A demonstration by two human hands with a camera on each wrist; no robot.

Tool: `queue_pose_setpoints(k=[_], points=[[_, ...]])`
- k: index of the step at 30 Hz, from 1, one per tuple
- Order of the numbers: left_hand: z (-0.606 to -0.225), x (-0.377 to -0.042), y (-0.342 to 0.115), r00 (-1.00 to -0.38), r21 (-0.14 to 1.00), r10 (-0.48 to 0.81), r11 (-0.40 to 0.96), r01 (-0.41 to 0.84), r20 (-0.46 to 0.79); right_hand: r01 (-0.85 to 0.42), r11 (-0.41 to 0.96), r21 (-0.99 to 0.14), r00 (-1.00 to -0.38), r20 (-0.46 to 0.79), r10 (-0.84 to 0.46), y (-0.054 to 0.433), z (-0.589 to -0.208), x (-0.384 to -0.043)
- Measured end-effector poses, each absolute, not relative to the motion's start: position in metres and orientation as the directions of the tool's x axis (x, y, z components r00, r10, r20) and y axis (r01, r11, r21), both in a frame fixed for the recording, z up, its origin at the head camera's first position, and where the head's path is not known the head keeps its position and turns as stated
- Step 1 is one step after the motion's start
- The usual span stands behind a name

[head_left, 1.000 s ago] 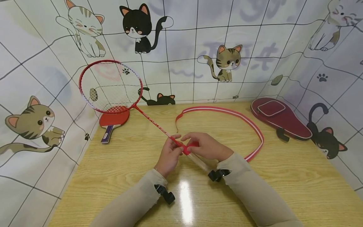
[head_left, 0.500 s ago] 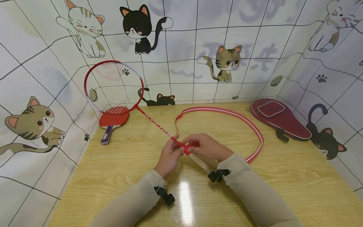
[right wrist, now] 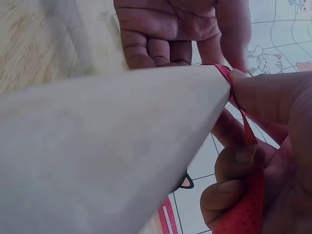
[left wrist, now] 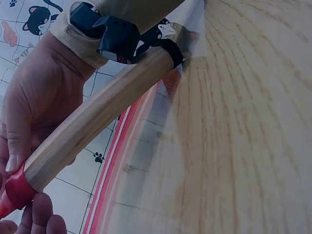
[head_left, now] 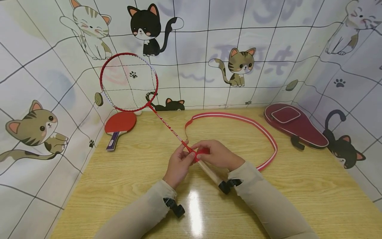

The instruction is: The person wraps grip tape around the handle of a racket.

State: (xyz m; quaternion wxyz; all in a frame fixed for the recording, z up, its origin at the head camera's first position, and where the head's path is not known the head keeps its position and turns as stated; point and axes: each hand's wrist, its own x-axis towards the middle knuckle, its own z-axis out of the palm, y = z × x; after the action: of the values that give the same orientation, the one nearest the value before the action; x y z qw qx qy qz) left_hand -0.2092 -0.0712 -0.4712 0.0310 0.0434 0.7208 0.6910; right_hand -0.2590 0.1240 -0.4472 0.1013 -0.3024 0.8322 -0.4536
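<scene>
A red-and-white badminton racket (head_left: 167,125) slants over the table, its head up at the left and its bare wooden handle (left wrist: 97,117) toward the right forearm. My left hand (head_left: 179,162) holds it around the red cone, where handle meets shaft. Red grip tape (left wrist: 20,189) is wrapped round the handle's top end. With curled fingers and thumb my right hand (head_left: 219,154) pinches this tape close to the wrap; a perforated length of tape (right wrist: 243,209) runs through its palm. On the table, a long red strip with a white centre line (head_left: 235,119) curves behind the right hand.
At the back left lies a red table tennis bat (head_left: 120,122), with a small white round thing (head_left: 138,113) behind it. A dark red bat case (head_left: 295,124) is at the back right. A cat-patterned sheet (head_left: 191,73) stands behind and beside the table.
The racket's head has swung right and upward, off its overlap with the table tennis bat. More of the wooden handle shows. Both hands stay nearly in place.
</scene>
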Motion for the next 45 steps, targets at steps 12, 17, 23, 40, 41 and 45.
queue_pose_setpoints(k=[12, 17, 23, 40, 41, 45], points=[[-0.474, -0.210, -0.067, -0.997, 0.998, 0.063, 0.035, 0.047, 0.045, -0.414, 0.393, -0.821, -0.772, 0.088, -0.630, 0.129, -0.443, -0.259], [-0.476, -0.211, -0.066, -0.998, 0.999, 0.048, 0.008, 0.045, 0.044, -0.402, 0.413, -0.817, -0.776, 0.066, -0.627, 0.135, -0.439, -0.261], [-0.477, -0.212, -0.067, -0.998, 0.999, 0.046, 0.007, 0.048, 0.048, -0.405, 0.516, -0.755, -0.806, 0.028, -0.591, 0.138, -0.435, -0.262], [-0.478, -0.212, -0.066, -0.998, 1.000, 0.061, -0.005, 0.025, 0.025, -0.359, 0.637, -0.683, -0.857, -0.030, -0.514, 0.130, -0.427, -0.254], [-0.477, -0.212, -0.066, -0.998, 1.000, 0.063, -0.004, 0.024, 0.024, -0.343, 0.611, -0.713, -0.854, -0.034, -0.519, 0.131, -0.427, -0.254], [-0.477, -0.211, -0.066, -0.998, 1.000, 0.063, 0.000, 0.026, 0.026, -0.321, 0.522, -0.790, -0.838, -0.020, -0.545, 0.133, -0.427, -0.256]])
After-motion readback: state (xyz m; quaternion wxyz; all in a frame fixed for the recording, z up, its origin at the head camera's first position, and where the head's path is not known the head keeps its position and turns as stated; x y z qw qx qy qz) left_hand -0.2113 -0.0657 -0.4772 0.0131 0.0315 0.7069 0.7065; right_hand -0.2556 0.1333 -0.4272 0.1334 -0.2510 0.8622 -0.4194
